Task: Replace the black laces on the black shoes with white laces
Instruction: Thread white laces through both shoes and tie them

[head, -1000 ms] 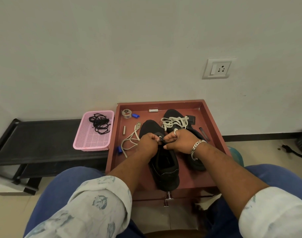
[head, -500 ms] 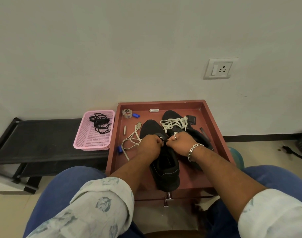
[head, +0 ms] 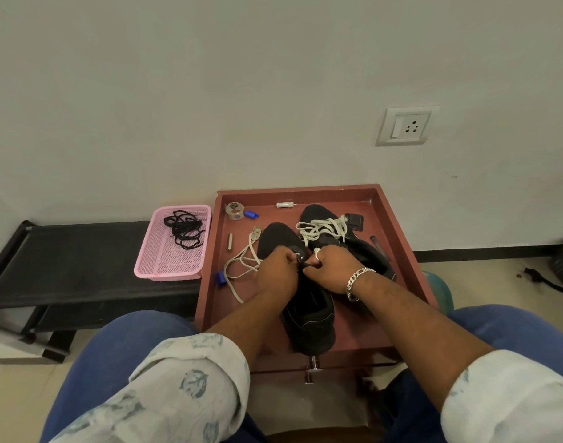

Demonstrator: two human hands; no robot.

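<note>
Two black shoes lie in a red-brown tray (head: 398,225). Both my hands are curled over the lacing area of the near shoe (head: 309,314). My left hand (head: 278,270) pinches a loose white lace (head: 241,266) that trails off to the left across the tray. My right hand (head: 332,268), with a ring and bracelet, pinches the shoe's upper beside the left hand. The far shoe (head: 318,214) carries a white lace (head: 321,230) bunched on top. Black laces (head: 182,230) lie in a pink basket (head: 171,273).
A tape roll (head: 234,211), blue caps (head: 251,214), a small metal cylinder (head: 230,243) and a little black box (head: 353,221) are scattered in the tray. The basket stands on a low black bench (head: 81,251). My knees flank the tray's near edge.
Both hands have shifted slightly forward along the near shoe and closer together. The trailing white lace has moved a little with the left hand.
</note>
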